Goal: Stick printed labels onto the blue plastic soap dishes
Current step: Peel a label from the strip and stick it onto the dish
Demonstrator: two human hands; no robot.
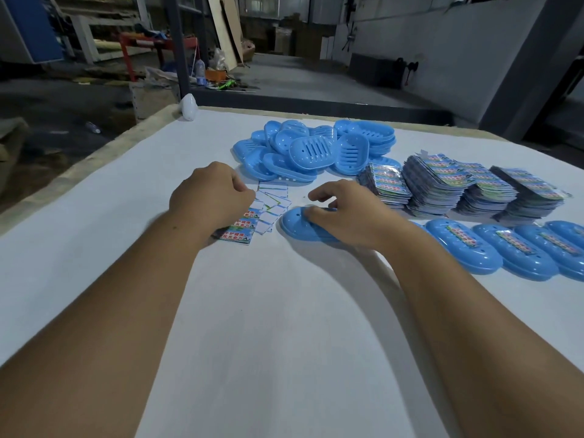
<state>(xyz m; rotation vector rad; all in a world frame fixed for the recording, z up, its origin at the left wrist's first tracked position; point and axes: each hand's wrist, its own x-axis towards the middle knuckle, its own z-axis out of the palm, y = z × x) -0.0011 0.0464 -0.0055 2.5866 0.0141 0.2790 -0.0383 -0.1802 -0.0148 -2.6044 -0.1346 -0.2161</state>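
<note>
Soap dish [295,227], blue, lying upside down on the white table [252,327], just past centre toward 1 o'clock. No label showing on its visible part. My right hand [349,213] is resting over its 3 o'clock end, fingers loosely curled down onto the shell, thumb side touching the top; index finger lifting free toward 12.

At 9 o'clock of that dish, a small sheaf of printed labels [240,230] is lying flat, red and blue print facing up. Scattered white backing slips [271,203] are spreading just beyond them toward 12. My left hand [211,197] is sitting over the labels with fingers curled under, fingertips bunching at the label edge; I cannot tell whether they are actually pinching one.

Toward 3 o'clock, a row of labelled dishes [464,249] is lying face down, each one carrying a colourful strip along its back, the shells touching or just beside each other.

At 12 to 1 o'clock, a loose heap of unlabelled dishes [313,148] is piling up, slotted insides showing on several. Just beside it at 2 o'clock, four stacks of label sheets [439,184] are standing side by side.

White lump [189,107] sitting at the table's far edge, 11 o'clock.
</note>
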